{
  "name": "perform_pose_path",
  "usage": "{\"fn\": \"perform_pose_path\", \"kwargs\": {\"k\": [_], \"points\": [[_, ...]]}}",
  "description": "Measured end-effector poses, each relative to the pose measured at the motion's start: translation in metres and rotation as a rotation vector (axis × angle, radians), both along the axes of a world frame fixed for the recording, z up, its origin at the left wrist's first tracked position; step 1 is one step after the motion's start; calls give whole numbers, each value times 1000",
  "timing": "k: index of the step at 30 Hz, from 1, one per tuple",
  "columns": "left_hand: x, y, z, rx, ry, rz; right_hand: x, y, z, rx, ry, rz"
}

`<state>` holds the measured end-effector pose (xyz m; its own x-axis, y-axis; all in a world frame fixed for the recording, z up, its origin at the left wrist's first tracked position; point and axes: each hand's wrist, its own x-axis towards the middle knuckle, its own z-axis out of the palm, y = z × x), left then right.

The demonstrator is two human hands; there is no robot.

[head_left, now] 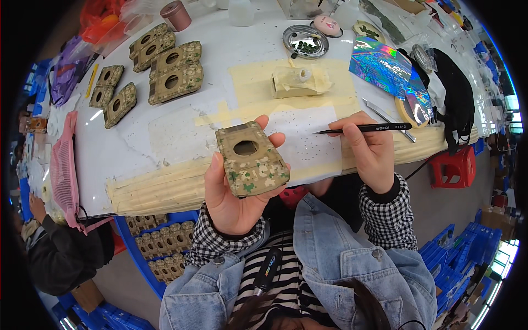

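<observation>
My left hand (226, 212) holds a model tank hull (256, 171) in tan, green and brown pixel camouflage, tilted toward me. Thumb and fingers grip its sides; a round hole opens in its upper half. My right hand (373, 157) is closed around a thin black paintbrush (385, 127). The brush tip points left, apart from the hull, over a white paper (311, 143) marked with many tiny dark specks. Beyond the paper stands a block wrapped in cream tape (289, 87), with a small whitish round piece on top.
Several matching hulls (176, 82) lie at the table's back left; more fill a blue crate (132, 242) below the edge. A metal dish (322, 48) holds dark green bits. Tweezers (385, 114) and shiny blue packets (379, 63) lie right. A person's dark sleeve (60, 247) shows far left.
</observation>
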<state>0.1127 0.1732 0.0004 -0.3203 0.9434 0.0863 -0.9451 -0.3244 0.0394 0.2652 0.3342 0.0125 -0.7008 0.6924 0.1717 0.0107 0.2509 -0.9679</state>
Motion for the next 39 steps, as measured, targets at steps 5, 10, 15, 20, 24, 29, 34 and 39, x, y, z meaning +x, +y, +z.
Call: {"fn": "perform_pose_path", "kwargs": {"k": [5,10,15,20,24,29,34,39], "points": [[3,3,5,2,-54,-82,-3,3,25,81,48,52],[5,5,6,-38,-98,-153,-12,-1,53,93,177,164],[5,7,10,-88,9,-220,-24,-10,67,99,241,270],[7,8,14,-132,-41,-239,-26,-19,66,-90,225,368],[8,7,3,-83,-55,-232,-26,-23,63,-158,213,364],[8,7,14,-139,6,-221,-30,-25,64,-158,224,367],[8,7,9,-84,-63,-238,-30,-24,65,-145,200,361],[10,7,9,-71,-130,-225,-31,-24,64,-144,188,362]]}}
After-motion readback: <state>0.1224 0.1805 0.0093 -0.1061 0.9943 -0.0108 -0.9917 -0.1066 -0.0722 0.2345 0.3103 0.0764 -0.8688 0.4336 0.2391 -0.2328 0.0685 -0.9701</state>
